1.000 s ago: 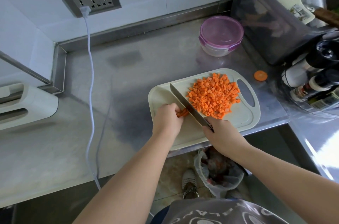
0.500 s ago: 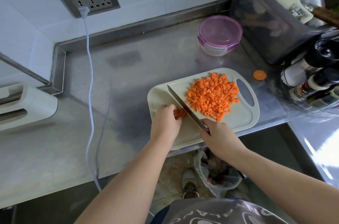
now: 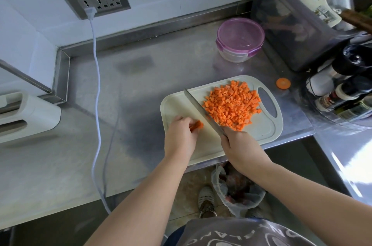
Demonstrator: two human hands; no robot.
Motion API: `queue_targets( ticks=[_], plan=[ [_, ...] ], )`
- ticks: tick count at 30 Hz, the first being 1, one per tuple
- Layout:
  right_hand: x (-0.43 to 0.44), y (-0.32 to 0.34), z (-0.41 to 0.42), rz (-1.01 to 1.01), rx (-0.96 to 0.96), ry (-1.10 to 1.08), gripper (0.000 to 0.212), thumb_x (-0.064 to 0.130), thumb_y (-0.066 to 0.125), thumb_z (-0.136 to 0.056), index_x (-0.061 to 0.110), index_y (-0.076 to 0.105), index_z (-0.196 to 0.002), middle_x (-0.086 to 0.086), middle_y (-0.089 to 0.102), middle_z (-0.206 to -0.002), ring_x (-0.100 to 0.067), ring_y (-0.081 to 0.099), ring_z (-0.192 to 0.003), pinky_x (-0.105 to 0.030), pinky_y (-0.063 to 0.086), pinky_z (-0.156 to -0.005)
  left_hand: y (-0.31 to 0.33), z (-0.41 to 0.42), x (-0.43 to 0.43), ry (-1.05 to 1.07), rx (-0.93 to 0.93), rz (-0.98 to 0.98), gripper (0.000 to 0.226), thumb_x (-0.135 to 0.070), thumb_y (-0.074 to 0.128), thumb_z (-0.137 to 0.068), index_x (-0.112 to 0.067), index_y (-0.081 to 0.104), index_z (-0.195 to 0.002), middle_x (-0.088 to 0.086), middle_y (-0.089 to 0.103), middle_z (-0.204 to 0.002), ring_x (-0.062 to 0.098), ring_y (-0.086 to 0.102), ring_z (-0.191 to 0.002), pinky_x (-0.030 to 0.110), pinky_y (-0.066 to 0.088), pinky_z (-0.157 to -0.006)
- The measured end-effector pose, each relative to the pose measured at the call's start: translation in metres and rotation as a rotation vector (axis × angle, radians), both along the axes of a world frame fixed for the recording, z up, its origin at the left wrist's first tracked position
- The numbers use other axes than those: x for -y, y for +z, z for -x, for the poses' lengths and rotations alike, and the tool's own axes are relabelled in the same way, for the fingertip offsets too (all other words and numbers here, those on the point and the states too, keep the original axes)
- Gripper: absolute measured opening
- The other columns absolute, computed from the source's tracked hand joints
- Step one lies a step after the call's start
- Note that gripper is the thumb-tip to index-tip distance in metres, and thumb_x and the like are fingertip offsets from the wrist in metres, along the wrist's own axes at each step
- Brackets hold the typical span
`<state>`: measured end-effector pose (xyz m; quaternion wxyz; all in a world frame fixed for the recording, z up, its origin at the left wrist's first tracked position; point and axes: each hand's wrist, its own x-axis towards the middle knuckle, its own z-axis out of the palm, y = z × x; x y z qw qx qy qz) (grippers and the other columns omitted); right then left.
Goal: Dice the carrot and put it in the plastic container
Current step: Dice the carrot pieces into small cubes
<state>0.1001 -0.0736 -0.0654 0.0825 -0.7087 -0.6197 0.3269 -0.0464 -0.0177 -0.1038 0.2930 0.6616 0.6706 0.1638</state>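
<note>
1. Head view: counter point(image 3: 141, 88) unchanged; board point(image 3: 267, 133) at its front edge, same spot as a sec ago.
2. Diced pile point(image 3: 231, 102) on board's right half, approx same size. Nearly all the task's carrot is here.
3. Container point(image 3: 240, 39) behind the board, lid on, looks empty, so transfer step not begun.
4. Right hand point(image 3: 241, 149): fingers wrapped round knife handle. Left hand point(image 3: 179, 139): fingertips curled, pinching the last strips.
5. Knife point(image 3: 199, 106) is the change. Blade was tight vs the strips mid-cut; now it's off them, along pile's left edge w/ bare board btwn blade & strips. Prob. fresh dice just pushed over, next cut not set.
6. Strips point(image 3: 197, 125): short stub poking past left fingers. Few cuts left, I'd judge.
7. Round slice point(image 3: 283, 83) off the board on counter, hasn't moved.
</note>
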Motion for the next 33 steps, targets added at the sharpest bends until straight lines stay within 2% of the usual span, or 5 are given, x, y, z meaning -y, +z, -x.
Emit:
queue_targets(
  ticks=[6, 12, 24, 30, 33],
  plan=[
    [0.008, 0.004, 0.008, 0.053, 0.045, 0.071, 0.035, 0.025, 0.030, -0.103, 0.021, 0.044, -0.135, -0.005, 0.063, -0.089, -0.026, 0.061, -0.079, -0.041, 0.052, -0.072, 0.001, 0.000, -0.001, 0.006, -0.064, 0.015, 0.020, -0.027, 0.062, -0.090, -0.011, 0.069, -0.099, 0.002, 0.060, -0.105, 0.024, 0.061, -0.089, 0.033, 0.050, -0.073],
    [0.007, 0.002, 0.011, 0.088, 0.084, 0.090, 0.034, 0.024, 0.029, -0.104, 0.020, 0.042, -0.135, -0.007, 0.064, -0.094, -0.027, 0.063, -0.084, -0.043, 0.054, -0.076, 0.003, 0.000, -0.001, 0.022, -0.067, 0.038, 0.016, -0.026, 0.061, -0.090, -0.015, 0.067, -0.101, 0.002, 0.061, -0.107, 0.024, 0.060, -0.093, 0.031, 0.048, -0.072],
    [-0.003, -0.009, 0.014, 0.203, 0.231, 0.158, 0.042, 0.006, 0.037, -0.096, 0.015, 0.035, -0.137, -0.006, 0.058, -0.091, -0.027, 0.062, -0.081, -0.037, 0.054, -0.066, 0.003, 0.000, -0.002, -0.005, -0.075, 0.026, 0.010, -0.017, 0.061, -0.088, -0.011, 0.066, -0.094, 0.002, 0.062, -0.103, 0.024, 0.060, -0.088, 0.030, 0.046, -0.067],
    [-0.008, -0.010, 0.009, 0.199, 0.069, 0.016, 0.023, 0.020, 0.032, -0.101, 0.013, 0.051, -0.113, -0.009, 0.061, -0.097, -0.028, 0.061, -0.087, -0.044, 0.053, -0.079, 0.002, 0.001, -0.001, -0.006, -0.012, 0.016, 0.008, -0.023, 0.066, -0.088, -0.015, 0.064, -0.084, -0.002, 0.057, -0.090, 0.020, 0.060, -0.079, 0.033, 0.050, -0.065],
    [-0.006, -0.005, 0.004, 0.130, 0.017, -0.053, 0.016, 0.023, 0.032, -0.101, 0.016, 0.045, -0.096, -0.008, 0.058, -0.092, -0.027, 0.055, -0.083, -0.039, 0.049, -0.077, -0.002, 0.003, -0.002, 0.011, 0.025, 0.016, 0.009, -0.023, 0.070, -0.085, -0.015, 0.067, -0.088, -0.001, 0.058, -0.093, 0.019, 0.062, -0.080, 0.035, 0.053, -0.071]
  ],
)
